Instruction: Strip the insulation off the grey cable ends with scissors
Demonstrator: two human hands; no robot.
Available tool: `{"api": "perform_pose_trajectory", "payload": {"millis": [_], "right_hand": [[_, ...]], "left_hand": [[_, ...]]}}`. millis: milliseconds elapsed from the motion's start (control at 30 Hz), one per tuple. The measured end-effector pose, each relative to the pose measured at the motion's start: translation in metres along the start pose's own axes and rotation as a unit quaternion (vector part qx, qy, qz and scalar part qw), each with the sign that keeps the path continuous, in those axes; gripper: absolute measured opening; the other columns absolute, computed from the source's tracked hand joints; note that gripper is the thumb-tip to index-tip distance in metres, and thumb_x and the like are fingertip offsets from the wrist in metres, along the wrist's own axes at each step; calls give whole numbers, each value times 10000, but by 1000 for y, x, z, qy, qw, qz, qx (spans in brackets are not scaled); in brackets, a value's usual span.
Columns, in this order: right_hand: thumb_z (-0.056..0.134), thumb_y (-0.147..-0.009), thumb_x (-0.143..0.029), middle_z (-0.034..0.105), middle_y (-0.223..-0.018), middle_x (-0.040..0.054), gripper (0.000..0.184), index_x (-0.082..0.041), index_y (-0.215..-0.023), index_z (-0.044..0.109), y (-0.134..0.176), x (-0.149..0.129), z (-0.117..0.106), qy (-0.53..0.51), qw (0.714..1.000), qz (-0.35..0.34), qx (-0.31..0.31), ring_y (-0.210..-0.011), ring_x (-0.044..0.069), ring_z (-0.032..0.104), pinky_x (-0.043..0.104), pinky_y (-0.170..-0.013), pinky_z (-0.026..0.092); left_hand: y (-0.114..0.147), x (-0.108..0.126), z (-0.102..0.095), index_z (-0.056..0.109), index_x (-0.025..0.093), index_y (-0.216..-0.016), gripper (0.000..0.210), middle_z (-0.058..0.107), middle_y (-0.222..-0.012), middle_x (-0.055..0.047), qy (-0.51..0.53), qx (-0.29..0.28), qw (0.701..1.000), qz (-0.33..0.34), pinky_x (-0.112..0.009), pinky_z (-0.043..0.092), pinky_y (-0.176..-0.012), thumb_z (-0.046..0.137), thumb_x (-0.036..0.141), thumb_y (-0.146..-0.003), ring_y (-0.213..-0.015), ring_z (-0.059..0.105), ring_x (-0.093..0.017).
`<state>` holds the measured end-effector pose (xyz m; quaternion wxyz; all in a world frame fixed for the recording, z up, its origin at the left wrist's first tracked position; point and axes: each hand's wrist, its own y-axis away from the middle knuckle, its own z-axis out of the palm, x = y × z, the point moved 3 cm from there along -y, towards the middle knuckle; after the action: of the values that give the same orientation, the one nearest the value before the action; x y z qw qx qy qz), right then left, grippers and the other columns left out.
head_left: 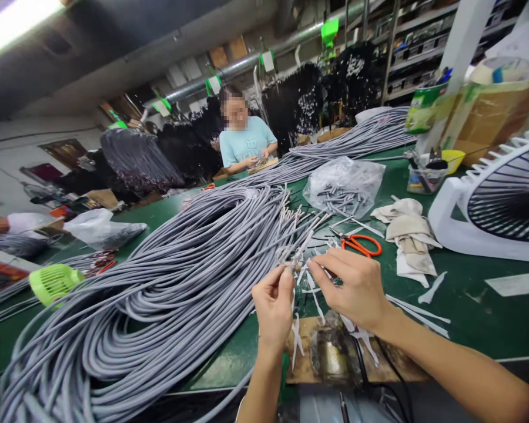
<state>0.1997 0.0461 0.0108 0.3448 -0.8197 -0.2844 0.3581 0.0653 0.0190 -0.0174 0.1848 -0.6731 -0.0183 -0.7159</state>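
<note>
At the ends of a large bundle of grey cables (194,252), my left hand (273,302) is closed in a pinch on a cable end (296,265) with its wires showing. My right hand (355,285) is close beside it on the right, thumb and forefinger pressed together. What lies between those right fingertips is too small to make out. Orange-handled scissors (361,244) lie just beyond the right hand. White strips (297,341) are scattered under and around both hands. Below them a wooden board (399,358) carries a brass-coloured metal block (336,358).
A plastic bag (346,185) of short grey pieces lies behind the scissors. To the right stand a white fan (489,205), folded cloths (408,229) and a tool tub (425,176). A green fan (55,283) is at left. A co-worker (247,141) sits across the table.
</note>
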Motion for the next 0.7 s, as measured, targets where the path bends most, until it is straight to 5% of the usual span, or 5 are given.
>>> {"api": "perform_pose_trajectory", "payload": {"millis": [300,500,700], "right_hand": [[482,-822,-204,550,-542,-5,221,-159,-648,609,-2,-3,0,-115,993,-10,-35,-499,91,464,222,-503,314],[462,-829,-265,453,-455,-29,310,-181,-540,535,13,-41,-2,-226,943,-236,-64,-447,91,404,240,-477,280],[476,-835,-205,513,-564,-9,195,-146,-676,573,5,-8,8,-120,992,31,-26,-491,85,422,220,-507,307]], "left_hand": [[2,-2,2,592,118,-706,253,295,-487,65,2,-31,999,-29,-181,155,-379,587,368,-745,-421,202,-37],[-10,0,-3,589,117,-733,240,248,-480,87,54,58,995,-53,-150,135,-348,610,355,-719,-388,175,-19],[-7,1,4,587,119,-784,190,272,-499,86,152,-6,986,-64,-130,120,-351,604,302,-737,-392,153,-9]]}}
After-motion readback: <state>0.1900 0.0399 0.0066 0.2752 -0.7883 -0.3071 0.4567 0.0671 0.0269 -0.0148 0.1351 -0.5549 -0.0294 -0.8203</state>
